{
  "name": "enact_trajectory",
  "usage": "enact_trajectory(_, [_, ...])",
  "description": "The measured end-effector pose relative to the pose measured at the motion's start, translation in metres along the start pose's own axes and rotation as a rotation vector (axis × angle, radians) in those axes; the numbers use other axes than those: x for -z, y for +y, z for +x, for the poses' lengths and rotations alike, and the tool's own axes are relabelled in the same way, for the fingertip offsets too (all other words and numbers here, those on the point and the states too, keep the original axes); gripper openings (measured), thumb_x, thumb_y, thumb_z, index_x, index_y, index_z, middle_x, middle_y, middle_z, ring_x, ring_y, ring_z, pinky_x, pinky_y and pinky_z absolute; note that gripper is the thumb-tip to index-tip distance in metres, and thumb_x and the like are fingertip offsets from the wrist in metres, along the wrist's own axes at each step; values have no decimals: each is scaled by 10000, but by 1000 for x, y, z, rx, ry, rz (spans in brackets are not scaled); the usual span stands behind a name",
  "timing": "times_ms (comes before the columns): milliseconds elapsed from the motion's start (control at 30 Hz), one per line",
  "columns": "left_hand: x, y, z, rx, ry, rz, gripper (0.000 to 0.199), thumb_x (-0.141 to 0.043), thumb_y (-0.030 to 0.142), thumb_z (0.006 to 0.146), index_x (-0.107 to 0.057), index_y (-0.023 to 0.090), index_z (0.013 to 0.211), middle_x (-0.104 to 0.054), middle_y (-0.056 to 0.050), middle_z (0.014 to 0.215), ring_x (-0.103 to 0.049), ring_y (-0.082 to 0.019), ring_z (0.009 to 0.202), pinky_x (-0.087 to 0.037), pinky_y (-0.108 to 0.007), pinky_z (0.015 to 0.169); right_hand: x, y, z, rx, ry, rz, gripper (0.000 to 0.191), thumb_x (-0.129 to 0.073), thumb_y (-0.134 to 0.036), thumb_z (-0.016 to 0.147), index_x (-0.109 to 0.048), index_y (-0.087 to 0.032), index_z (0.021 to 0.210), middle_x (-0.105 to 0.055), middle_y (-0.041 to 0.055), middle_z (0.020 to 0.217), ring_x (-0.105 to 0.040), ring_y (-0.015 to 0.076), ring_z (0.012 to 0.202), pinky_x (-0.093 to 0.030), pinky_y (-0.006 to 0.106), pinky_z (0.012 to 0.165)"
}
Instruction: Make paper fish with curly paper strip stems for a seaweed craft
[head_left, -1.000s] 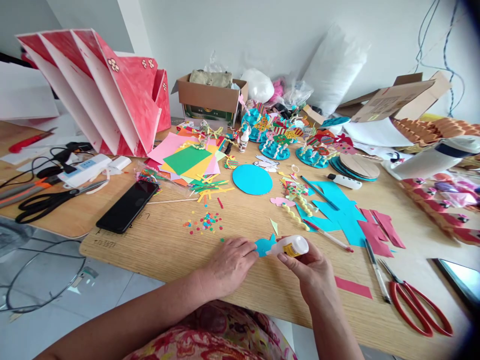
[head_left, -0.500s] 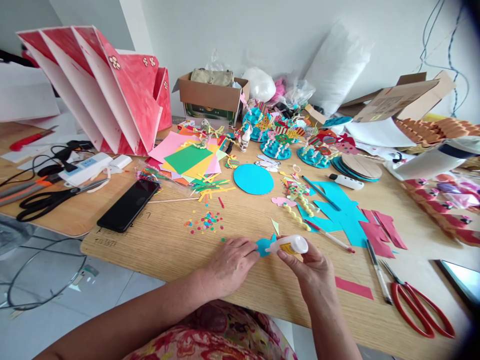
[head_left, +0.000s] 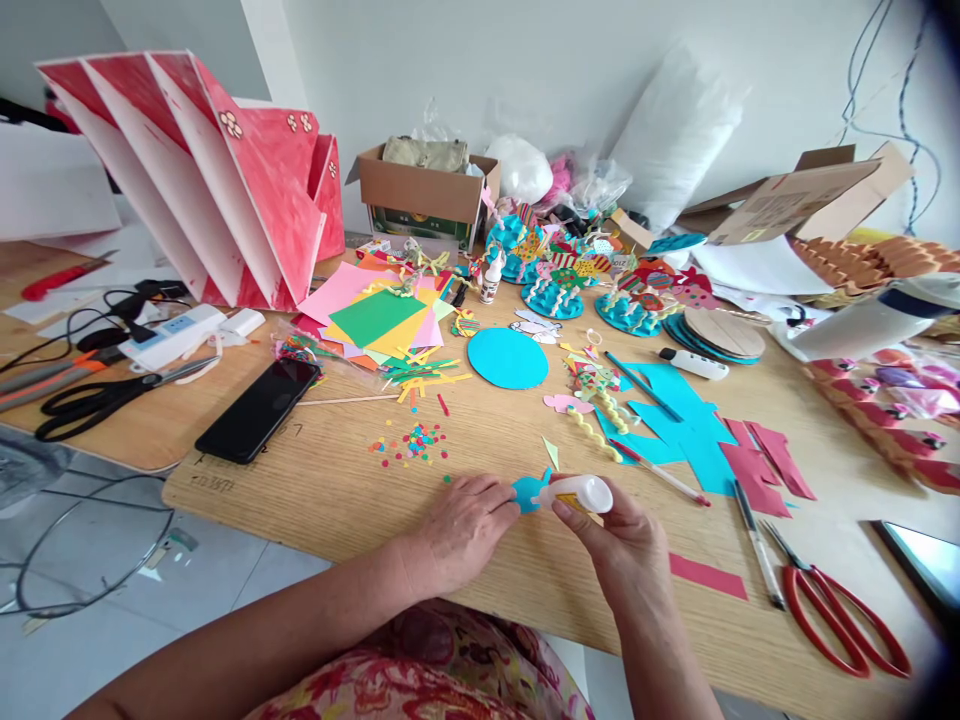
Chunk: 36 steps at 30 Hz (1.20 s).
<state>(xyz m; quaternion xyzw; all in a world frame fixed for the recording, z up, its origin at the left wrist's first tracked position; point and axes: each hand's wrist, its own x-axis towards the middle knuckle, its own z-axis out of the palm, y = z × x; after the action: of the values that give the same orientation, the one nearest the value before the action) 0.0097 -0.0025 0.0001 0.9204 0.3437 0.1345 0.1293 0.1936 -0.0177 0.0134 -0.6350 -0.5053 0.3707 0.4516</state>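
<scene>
In my right hand is a white glue bottle with a yellow label, tipped so its nozzle points left. The nozzle is right at a small blue paper cut-out near the table's front edge. My left hand grips the left end of that cut-out between its fingertips, which partly hide it. A pale green paper scrap lies just beyond the cut-out. Left of that, small coloured paper dots are scattered on the wood.
A blue disc lies mid-table, with a stack of coloured paper to its left. A black phone sits at left. Red-handled scissors, a pen and blue paper offcuts lie at right. Finished-looking blue-based ornaments stand behind.
The glue bottle has shifted very slightly and its label has turned a little. My left hand and the blue cut-out stay about where they were.
</scene>
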Motion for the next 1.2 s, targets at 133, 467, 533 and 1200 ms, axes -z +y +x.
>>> enact_trajectory(133, [0,0,0,1,-7,5,181,-425,173,900,-544,199,1034,-567,-51,1064,-481,-185,1035,-396,-341,867,-1,2,0,-5,-2,-16,246,-705,-404,607,-678,-223,773,-703,26,811,-607,229,773,-459,365,750])
enact_trajectory(467, [0,0,-1,-1,4,13,184,-416,173,905,-544,203,1034,-567,-49,1058,-489,-182,1023,-399,-338,864,-2,0,0,30,52,-35,222,-701,-397,607,-682,-216,732,-696,13,751,-601,205,713,-462,325,682])
enact_trajectory(533, [0,0,-1,-2,4,8,191,-407,174,909,-541,203,1042,-568,-46,1058,-488,-182,1025,-397,-338,866,-3,-1,1,41,51,-36,213,-698,-395,611,-682,-214,723,-694,11,733,-600,201,699,-462,319,669])
enact_trajectory(1200, [0,0,-1,-9,10,29,208,-422,175,904,-527,196,1083,-576,-46,1041,-484,-177,1017,-400,-324,861,-2,6,1,27,21,-5,220,-703,-383,631,-671,-213,767,-688,16,770,-605,213,751,-472,347,731])
